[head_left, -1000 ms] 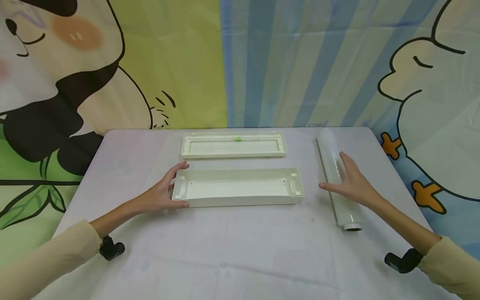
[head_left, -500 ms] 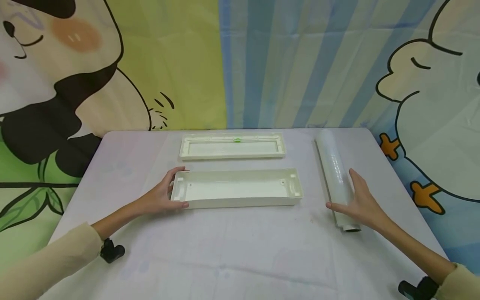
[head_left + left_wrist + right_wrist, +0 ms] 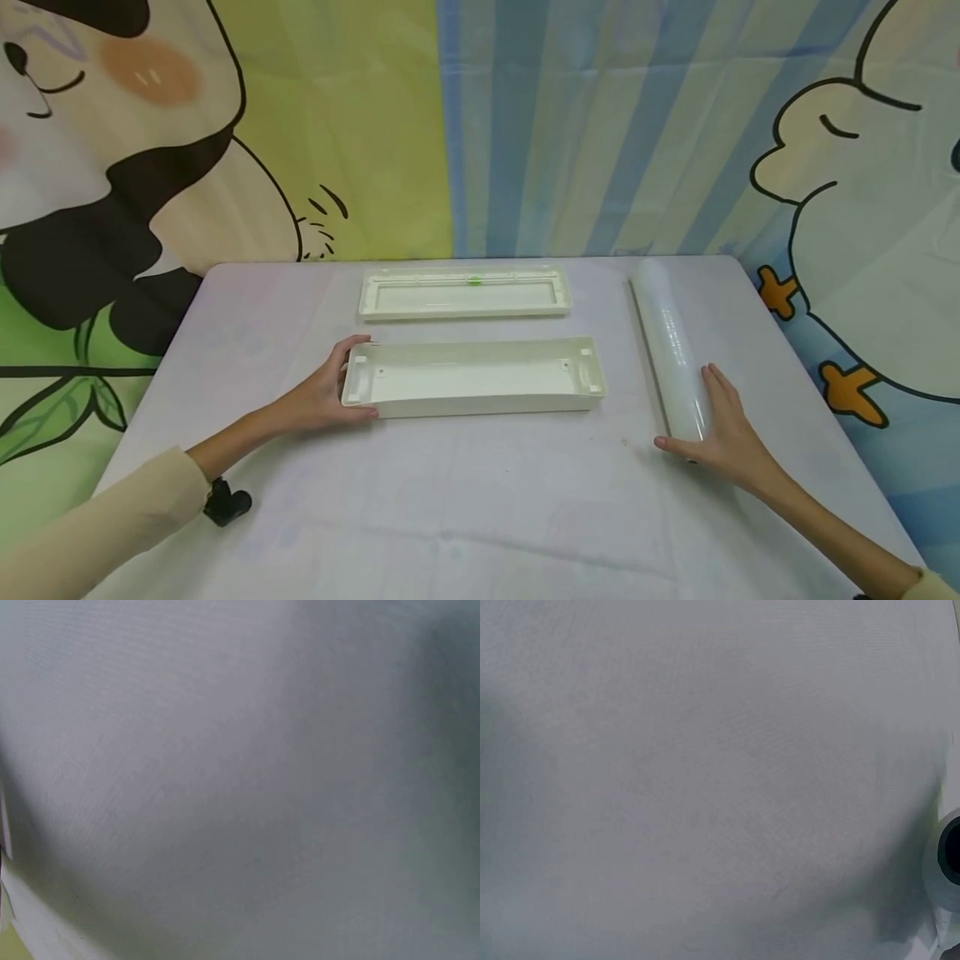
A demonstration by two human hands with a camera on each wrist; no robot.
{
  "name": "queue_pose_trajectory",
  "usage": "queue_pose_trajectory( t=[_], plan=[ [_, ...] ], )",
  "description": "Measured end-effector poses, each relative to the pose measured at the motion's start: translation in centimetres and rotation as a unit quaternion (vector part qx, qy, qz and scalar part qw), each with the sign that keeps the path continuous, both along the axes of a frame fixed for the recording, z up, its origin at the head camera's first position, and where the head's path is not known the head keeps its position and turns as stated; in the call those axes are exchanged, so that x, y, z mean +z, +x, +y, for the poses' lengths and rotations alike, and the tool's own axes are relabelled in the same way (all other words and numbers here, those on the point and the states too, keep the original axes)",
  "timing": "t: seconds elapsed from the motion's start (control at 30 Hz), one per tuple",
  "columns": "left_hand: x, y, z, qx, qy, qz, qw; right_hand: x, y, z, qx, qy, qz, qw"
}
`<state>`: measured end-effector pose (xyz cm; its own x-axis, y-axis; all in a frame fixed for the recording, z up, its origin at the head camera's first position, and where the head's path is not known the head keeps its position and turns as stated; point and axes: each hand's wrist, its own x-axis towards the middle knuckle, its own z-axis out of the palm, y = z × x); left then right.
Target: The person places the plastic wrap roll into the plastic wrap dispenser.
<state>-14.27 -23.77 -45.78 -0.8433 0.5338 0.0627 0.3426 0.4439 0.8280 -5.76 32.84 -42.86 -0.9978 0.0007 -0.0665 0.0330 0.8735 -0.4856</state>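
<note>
In the head view, my left hand (image 3: 318,396) grips the left end of a long white open plastic box (image 3: 480,406), thumb at the front wall and fingers round the back corner. Over the near end of a roll of cling film (image 3: 667,350) is my right hand (image 3: 731,446), thumb at the roll's left side and straight fingers at its right. The roll lies lengthwise on the table, its near end mostly hidden by that hand. At the right wrist view's right edge, the dark hollow of the roll's core (image 3: 951,851) shows. The left wrist view holds mostly blurred cloth.
Behind the box lies a white frame-like lid (image 3: 465,310) with a small green slider (image 3: 475,282). A pale cloth covers the table (image 3: 465,508). A printed curtain (image 3: 570,125) hangs beyond its far edge.
My right hand has moved down along the roll toward its near end. The roll and the box stay in place, and my left hand keeps its grip on the box.
</note>
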Motion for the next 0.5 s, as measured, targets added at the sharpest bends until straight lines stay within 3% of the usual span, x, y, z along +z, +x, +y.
queue_pose_trajectory(
  t=[0.5],
  plan=[
    [0.0,0.0,0.0,0.003,-0.01,0.004,0.9999,-1.4,1.4,0.1,-0.021,-0.018,0.0,0.9996]
  ],
)
